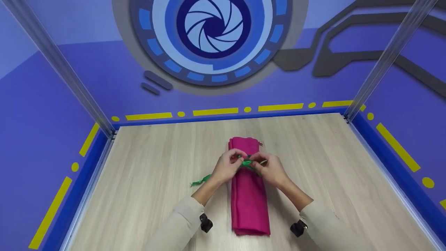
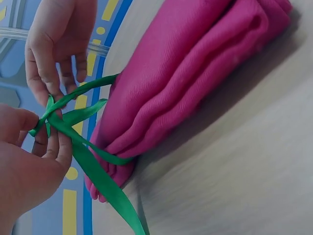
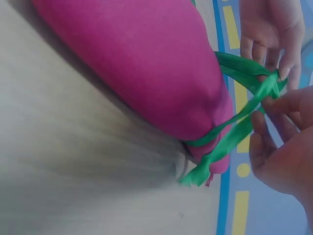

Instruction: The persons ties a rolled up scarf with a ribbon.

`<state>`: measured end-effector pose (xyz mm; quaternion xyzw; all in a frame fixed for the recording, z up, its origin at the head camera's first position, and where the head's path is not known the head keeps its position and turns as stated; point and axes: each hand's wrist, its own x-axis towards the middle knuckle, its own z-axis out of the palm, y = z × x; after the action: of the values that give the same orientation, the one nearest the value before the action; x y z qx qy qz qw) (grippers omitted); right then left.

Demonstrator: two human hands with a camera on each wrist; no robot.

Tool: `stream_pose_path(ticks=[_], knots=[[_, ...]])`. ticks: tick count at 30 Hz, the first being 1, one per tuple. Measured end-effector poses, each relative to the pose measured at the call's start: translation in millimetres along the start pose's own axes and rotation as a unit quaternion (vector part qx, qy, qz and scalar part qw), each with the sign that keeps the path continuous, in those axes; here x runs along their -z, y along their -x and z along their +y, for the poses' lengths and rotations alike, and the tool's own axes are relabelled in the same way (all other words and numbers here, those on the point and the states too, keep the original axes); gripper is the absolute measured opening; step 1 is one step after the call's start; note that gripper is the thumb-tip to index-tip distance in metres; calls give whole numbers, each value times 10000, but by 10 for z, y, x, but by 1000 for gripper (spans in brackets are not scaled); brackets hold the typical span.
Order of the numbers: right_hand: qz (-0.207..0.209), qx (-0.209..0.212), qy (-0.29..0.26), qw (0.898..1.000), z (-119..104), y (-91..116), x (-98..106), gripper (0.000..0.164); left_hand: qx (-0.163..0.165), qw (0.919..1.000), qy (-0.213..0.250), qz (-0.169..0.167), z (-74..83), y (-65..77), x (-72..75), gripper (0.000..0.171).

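A folded magenta cloth (image 1: 250, 202) lies lengthwise on the table, with a green ribbon (image 1: 246, 163) looped round its far part. Above the cloth, my left hand (image 1: 228, 165) pinches the ribbon between thumb and fingers. Facing it, my right hand (image 1: 271, 169) pinches the ribbon as well. In the left wrist view, the ribbon (image 2: 63, 117) crosses itself between the two hands, lifted off the cloth (image 2: 161, 83). One loose ribbon end hangs down past the cloth's side. The right wrist view shows another ribbon tail (image 3: 200, 171); fingers partly hide the crossing.
The pale wooden table (image 1: 150, 157) is bordered by blue and purple panels (image 1: 216, 101) with yellow marks at the back and sides. Metal posts (image 1: 386, 55) stand at the back corners. Small black devices (image 1: 206, 223) sit on both wrists.
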<state>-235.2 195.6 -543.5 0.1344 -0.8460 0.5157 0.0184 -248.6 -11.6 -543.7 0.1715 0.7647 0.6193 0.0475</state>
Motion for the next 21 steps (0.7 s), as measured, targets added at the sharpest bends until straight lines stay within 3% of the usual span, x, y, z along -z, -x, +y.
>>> stream_pose_path(ticks=[7,13,17,21], knots=[[64,344,427,9985,42,-6,79,11,-4,9962,-869,18,-17,22,43,18],[-131,119,-225,9996,100,-9,145,9,-298,9865,-1607,-120,-61,17,156,19],[-306,-95,-603,9977,115,1,159,5,-645,9635,-2592,-170,-78,27,254,18],[-365,-210,-875,9953,111,6,175,7,-985,9258,-3648,-129,-105,62,321,11]])
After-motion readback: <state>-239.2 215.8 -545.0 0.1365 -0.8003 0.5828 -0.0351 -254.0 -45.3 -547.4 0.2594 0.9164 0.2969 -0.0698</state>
